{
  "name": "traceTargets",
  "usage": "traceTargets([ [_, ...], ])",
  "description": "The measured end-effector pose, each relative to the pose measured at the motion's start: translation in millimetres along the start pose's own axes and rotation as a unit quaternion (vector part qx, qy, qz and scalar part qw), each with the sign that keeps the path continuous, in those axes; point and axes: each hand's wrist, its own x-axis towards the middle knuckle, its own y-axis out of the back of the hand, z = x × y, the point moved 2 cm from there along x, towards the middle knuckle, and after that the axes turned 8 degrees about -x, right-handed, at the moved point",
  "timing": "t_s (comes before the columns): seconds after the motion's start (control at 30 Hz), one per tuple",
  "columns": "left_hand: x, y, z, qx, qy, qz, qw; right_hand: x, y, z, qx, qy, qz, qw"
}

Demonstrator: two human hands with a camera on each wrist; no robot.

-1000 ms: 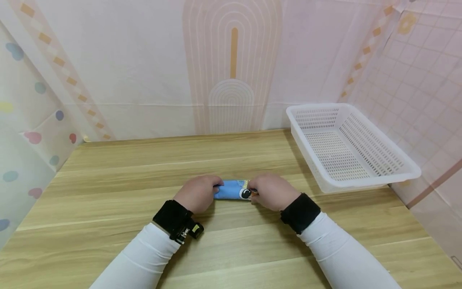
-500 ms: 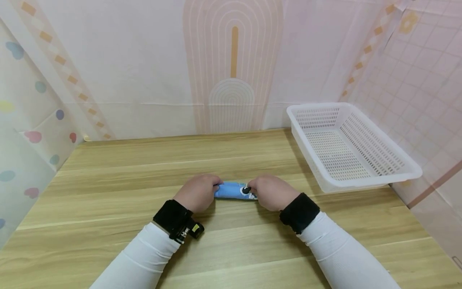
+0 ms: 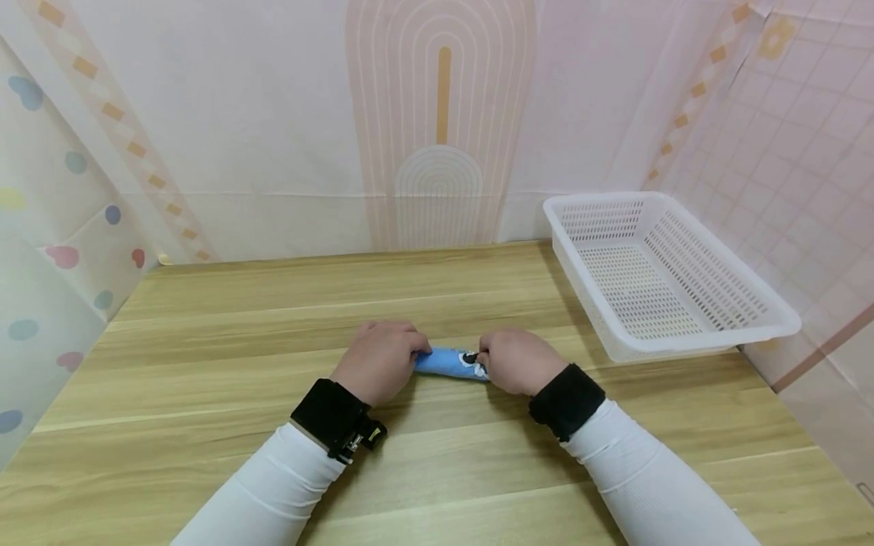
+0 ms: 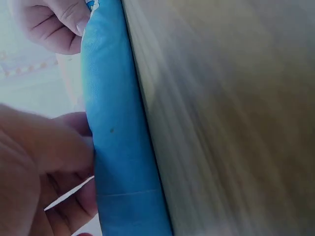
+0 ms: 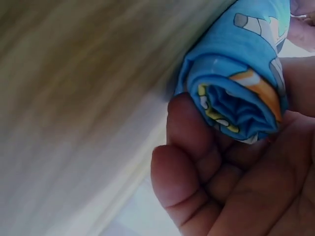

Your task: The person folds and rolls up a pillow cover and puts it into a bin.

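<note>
A blue cloth point(image 3: 447, 362) with a cartoon print lies rolled into a short tube on the wooden table. Its spiral end, with yellow and orange bits of print, faces the right wrist view. My left hand point(image 3: 384, 360) holds the roll's left end, thumb and bent fingers at its side; part of that end is hidden under the fingers. Around the right end, my right hand point(image 3: 520, 362) grips with curled fingers point(image 5: 189, 132). In the left wrist view the plain blue side of the roll point(image 4: 115, 108) runs along the table between both hands.
A white plastic basket point(image 3: 710, 341) with slotted walls stands at the table's back right. The wooden table point(image 3: 273, 303) reaches back to a patterned cloth wall point(image 3: 273, 136), and more patterned sheets close off both sides.
The roll has turned, so its print sits differently, and it tilts slightly down to the right. My left hand has shifted a little right and up over its end; the right hand barely moved.
</note>
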Motion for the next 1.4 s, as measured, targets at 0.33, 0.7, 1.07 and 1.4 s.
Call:
traceTargets([
  [0.33,-3.0,0.4,-1.6,0.018,-0.003,-0.043,0.9989,0.8,4,-2,-0.033,0.073,0.072,0.9941],
  [0.7,-2.8,0.5,-0.6,0.013,0.023,-0.043,0.9987,-4.4,6,-4,-0.051,0.086,0.040,0.9942],
  [1.07,-2.6,-1.2,-4.8,-0.001,0.040,-0.045,0.9982,-1.2,1,-3,-0.047,0.071,0.029,0.9960],
  [1.4,-4.0,-1.0,-14.3,-0.009,0.056,-0.038,0.9976,0.4,2,2,-0.017,0.053,0.004,0.9984],
])
